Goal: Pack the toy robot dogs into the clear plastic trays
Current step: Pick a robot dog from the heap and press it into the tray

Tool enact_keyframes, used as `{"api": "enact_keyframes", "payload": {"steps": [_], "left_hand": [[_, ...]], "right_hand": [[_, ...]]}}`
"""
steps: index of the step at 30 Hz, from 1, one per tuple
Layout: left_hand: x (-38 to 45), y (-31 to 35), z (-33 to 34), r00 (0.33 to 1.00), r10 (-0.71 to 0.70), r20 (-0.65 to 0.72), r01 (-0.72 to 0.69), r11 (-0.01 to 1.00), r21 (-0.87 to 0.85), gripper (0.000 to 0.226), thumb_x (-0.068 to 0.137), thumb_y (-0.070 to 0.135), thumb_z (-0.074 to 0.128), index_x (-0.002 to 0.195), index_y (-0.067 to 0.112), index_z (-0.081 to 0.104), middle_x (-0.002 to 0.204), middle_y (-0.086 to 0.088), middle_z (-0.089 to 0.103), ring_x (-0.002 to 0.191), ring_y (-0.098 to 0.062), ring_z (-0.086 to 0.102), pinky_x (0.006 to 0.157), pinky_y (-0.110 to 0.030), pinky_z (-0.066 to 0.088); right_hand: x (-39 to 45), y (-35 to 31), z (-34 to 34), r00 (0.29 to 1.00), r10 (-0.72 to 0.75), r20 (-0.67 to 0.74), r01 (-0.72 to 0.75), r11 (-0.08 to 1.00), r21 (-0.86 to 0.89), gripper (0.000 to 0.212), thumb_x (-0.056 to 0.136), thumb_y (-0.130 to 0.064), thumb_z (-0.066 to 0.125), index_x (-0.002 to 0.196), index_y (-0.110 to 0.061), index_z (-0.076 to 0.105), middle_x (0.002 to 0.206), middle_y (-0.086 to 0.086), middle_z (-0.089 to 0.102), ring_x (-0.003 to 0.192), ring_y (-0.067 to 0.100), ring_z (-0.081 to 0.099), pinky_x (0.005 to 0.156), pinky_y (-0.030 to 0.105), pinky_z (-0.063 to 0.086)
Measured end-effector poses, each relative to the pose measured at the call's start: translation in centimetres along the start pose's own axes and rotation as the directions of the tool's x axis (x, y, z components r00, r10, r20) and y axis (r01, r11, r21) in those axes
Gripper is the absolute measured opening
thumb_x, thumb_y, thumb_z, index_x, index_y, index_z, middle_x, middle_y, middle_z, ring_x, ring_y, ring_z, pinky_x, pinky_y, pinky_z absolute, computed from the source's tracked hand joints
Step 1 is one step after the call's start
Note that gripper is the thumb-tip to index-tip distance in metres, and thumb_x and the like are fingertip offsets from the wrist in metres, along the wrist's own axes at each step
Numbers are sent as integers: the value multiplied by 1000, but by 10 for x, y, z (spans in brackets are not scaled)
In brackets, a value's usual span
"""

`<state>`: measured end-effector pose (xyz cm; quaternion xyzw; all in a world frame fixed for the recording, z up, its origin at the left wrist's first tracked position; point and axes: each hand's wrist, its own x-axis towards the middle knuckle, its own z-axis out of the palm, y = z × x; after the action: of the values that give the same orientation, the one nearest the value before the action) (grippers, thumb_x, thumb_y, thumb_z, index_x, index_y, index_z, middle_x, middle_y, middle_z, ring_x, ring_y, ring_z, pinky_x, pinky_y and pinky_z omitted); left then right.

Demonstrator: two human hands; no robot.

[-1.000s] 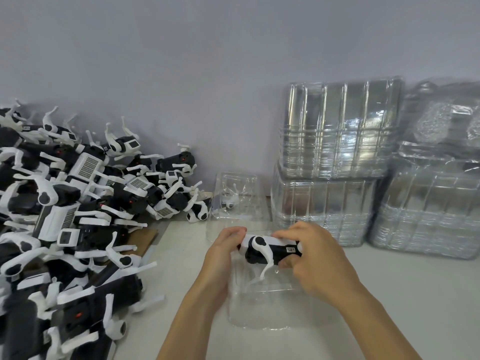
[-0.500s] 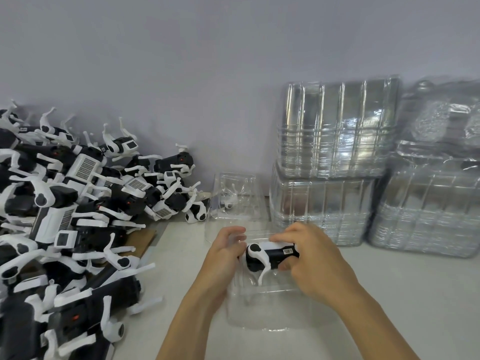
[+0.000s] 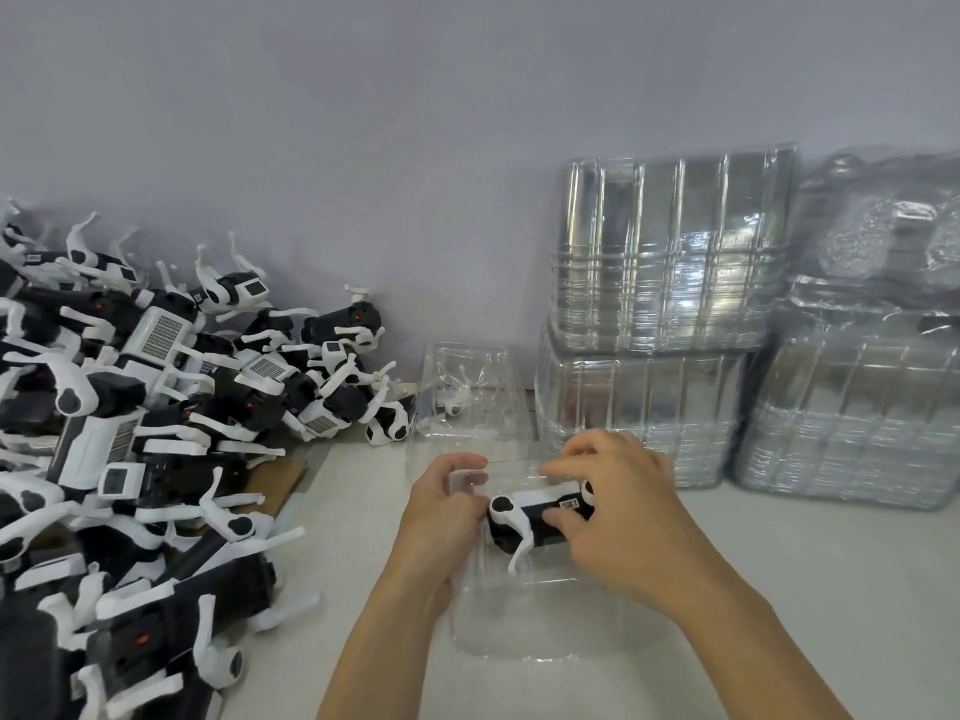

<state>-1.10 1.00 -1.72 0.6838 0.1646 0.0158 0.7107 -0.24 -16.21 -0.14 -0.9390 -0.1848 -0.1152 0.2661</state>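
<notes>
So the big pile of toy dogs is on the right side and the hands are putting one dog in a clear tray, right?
Not quite. The head view shows the pile on the left side, not the right. The rest holds: both hands, left and right, hold one dog over a clear tray.

Both forearms bare, no sleeves, rings or watch showing.

One black-and-white toy robot dog (image 3: 537, 517) lies on its side over the clear plastic tray (image 3: 545, 626) on the table — white leg hanging down. A big jumbled pile of dogs (image 3: 145, 433) sits left, tray stacks (image 3: 665, 314) behind.
</notes>
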Motion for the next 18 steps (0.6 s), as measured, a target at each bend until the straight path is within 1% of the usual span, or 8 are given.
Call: {"api": "enact_keyframes", "payload": {"steps": [1,3,5,7,10,13,14,18], "left_hand": [[0,0,0,1000,-2,-1,2,1000,1,46,83,-13,51,104,24,67,114,0,65,85,-17,62,66,-26,51],[-1,-1,0,1000,5,-2,-5,1000,15,45,84,-11,52,104,27,67,113,2,65,90,-15,63,72,-27,50],[-2,-1,-1,1000,17,0,-17,1000,24,45,84,-11,51,103,27,67,113,1,65,93,-16,63,78,-33,51],[-3,-1,-1,1000,20,9,-20,1000,17,45,84,-11,53,103,27,67,113,0,64,98,-17,65,81,-35,53],[-4,-1,-1,999,28,31,-29,999,15,44,84,-11,57,105,27,67,113,0,64,107,-14,64,78,-28,53],[-4,-1,-1,998,42,46,-43,999,27,41,86,-8,60,107,27,66,113,2,64,113,-13,61,82,-28,51],[-4,-2,-1,998,44,46,-45,998,33,40,87,-7,60,108,27,65,114,3,64,114,-13,61,83,-28,51],[-4,-2,0,998,60,27,-61,997,51,39,86,-5,61,106,28,65,112,4,64,107,-12,62,74,-23,46]], "right_hand": [[0,-3,-1,1000,-3,-24,5,999,45,35,88,-40,71,123,-35,68,118,-22,50,118,-1,39,103,22,13],[-1,-12,1,999,-20,-39,25,992,121,30,91,-45,68,118,-33,71,118,-20,60,118,2,49,112,30,26],[-3,-21,6,999,-39,9,38,995,93,20,92,-46,65,104,-34,74,108,-19,66,109,4,54,107,35,34],[-4,-25,10,999,-36,38,34,999,43,20,93,-47,63,91,-31,74,94,-16,66,98,7,52,100,36,36],[-4,-24,10,999,45,16,-47,991,125,10,87,-41,73,88,-33,77,90,-16,66,94,10,56,92,33,42],[-4,-25,11,997,80,-6,-79,988,134,3,83,-40,78,85,-39,77,84,-17,64,83,7,57,72,25,44],[-5,-24,10,997,81,1,-80,989,126,4,82,-41,78,86,-41,76,83,-17,63,82,7,57,69,24,44],[-3,-19,6,996,46,74,-56,989,136,8,85,-45,74,92,-42,76,88,-12,65,89,10,57,80,35,49]]}}
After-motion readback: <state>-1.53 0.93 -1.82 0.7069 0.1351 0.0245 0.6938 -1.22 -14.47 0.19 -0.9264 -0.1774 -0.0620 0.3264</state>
